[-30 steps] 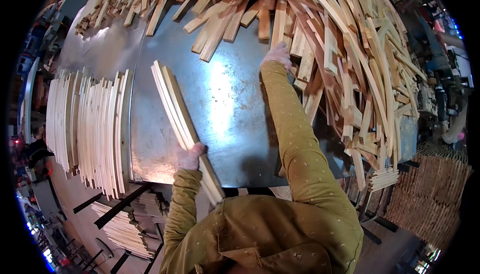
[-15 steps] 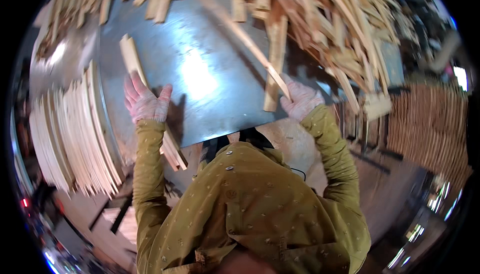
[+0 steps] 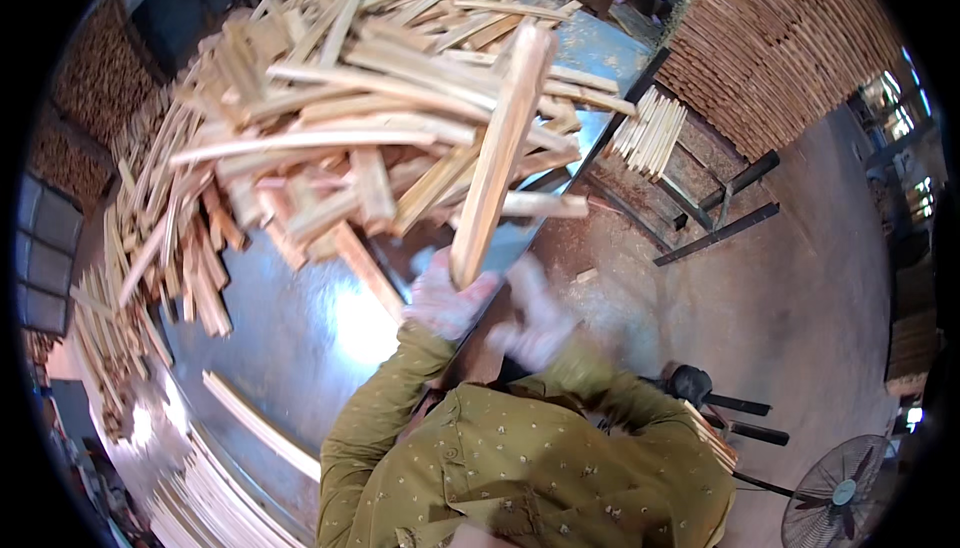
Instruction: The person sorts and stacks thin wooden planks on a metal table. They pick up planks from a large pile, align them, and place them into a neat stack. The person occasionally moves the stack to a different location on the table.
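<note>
My left hand (image 3: pixel 447 298), in a pale thin glove, grips the near end of a wooden strip (image 3: pixel 503 148) above the table's edge. The strip points away from me, its far end over the heap of loose wood strips (image 3: pixel 330 128). Just to the right, my gloved right hand (image 3: pixel 535 318) is blurred by motion; its fingers are smeared, and it appears apart from the strip. Under both hands runs the right-hand edge of the metal-topped table (image 3: pixel 290 318).
A light wood strip (image 3: pixel 260 423) lies on the table at left, near stacked pale strips (image 3: pixel 220 498). On the right, a metal rack (image 3: pixel 715 213) carries a small bundle of sticks (image 3: pixel 648 133). Behind it rises a tall wood stack (image 3: pixel 780 38). A fan (image 3: pixel 835 493) stands lower right.
My view has swung to the right. My left hand has left the strip at the table's left and now holds another. My right hand has come in beside it, away from the strip it was at.
</note>
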Tool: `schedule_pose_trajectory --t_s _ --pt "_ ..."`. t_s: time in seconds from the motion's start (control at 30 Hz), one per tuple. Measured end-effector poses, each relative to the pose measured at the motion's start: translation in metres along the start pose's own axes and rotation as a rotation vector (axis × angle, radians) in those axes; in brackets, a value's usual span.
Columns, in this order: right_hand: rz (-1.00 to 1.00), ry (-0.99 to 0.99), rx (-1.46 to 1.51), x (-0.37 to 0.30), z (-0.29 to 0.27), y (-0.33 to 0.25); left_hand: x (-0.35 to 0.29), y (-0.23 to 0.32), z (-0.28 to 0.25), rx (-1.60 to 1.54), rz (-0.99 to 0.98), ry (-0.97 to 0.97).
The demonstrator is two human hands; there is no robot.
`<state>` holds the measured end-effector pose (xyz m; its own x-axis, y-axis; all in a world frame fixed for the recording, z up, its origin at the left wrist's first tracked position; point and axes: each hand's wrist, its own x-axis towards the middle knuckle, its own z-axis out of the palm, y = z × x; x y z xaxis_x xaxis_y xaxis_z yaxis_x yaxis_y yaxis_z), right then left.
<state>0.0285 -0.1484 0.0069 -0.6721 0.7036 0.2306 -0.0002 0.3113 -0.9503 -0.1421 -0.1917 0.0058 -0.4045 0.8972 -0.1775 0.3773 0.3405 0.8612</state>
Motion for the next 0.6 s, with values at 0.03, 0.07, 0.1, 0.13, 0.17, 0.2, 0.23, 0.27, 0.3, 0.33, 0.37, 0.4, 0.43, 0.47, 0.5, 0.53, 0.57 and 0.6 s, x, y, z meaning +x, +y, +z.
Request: schedule_pose_trajectory --t_s 0.03,0.07,0.1,0.13,0.17,0.2,0.23,0.27,0.3,0.33,0.37,0.4,0.43,0.47,0.5,0.53,0.57,0.6 --pt "-0.001 0.089 0.339 -0.01 0.013 0.014 0.018 0.041 0.026 -0.027 -0.026 -0.087" --pt "0.019 0.175 0.445 -0.01 -0.004 0.038 0.036 0.078 0.049 -0.048 -0.06 -0.175" --pt "0.021 0.238 0.564 -0.008 -0.017 0.058 0.051 0.09 0.073 0.01 0.136 -0.131" --pt "0.056 0.3 0.44 -0.004 -0.05 0.096 0.072 0.095 0.1 0.065 0.332 -0.09" --pt "0.084 0.481 0.421 0.012 -0.087 0.12 0.104 0.077 0.127 0.229 0.659 0.033" --pt "0.126 0.693 0.383 0.025 -0.129 0.145 0.129 0.078 0.147 0.244 0.749 0.117" --pt "0.171 0.895 0.346 0.038 -0.171 0.171 0.145 0.085 0.154 0.23 0.773 0.21" --pt "0.201 0.989 0.232 0.04 -0.228 0.197 0.159 0.086 0.156 0.247 0.75 0.267" --pt "0.371 0.964 -0.06 0.033 -0.297 0.224 0.173 0.089 0.153 0.296 0.715 0.299" --pt "0.491 1.019 0.009 0.025 -0.358 0.26 0.187 0.092 0.146 0.382 0.694 0.313" --pt "0.53 1.118 -0.234 0.025 -0.409 0.297 0.196 0.097 0.134 0.479 0.663 0.345" --pt "0.721 1.091 -0.386 0.021 -0.459 0.33 0.208 0.098 0.122 0.533 0.563 0.354" --pt "0.906 1.033 -0.537 0.021 -0.503 0.364 0.215 0.104 0.119 0.683 0.475 0.393" --pt "1.014 0.993 -0.558 0.019 -0.54 0.401 0.225 0.109 0.118 0.829 0.391 0.428" --pt "1.118 0.945 -0.578 0.019 -0.574 0.439 0.239 0.107 0.117 0.943 0.386 0.437" --pt "1.221 0.891 -0.595 0.024 -0.599 0.47 0.254 0.102 0.118 1.059 0.378 0.446" --pt "1.22 0.888 -0.606 0.036 -0.617 0.495 0.265 0.099 0.12 1.139 0.288 0.433" --pt "1.194 0.826 -0.605 0.066 -0.621 0.525 0.253 0.097 0.118 1.246 0.143 0.45"
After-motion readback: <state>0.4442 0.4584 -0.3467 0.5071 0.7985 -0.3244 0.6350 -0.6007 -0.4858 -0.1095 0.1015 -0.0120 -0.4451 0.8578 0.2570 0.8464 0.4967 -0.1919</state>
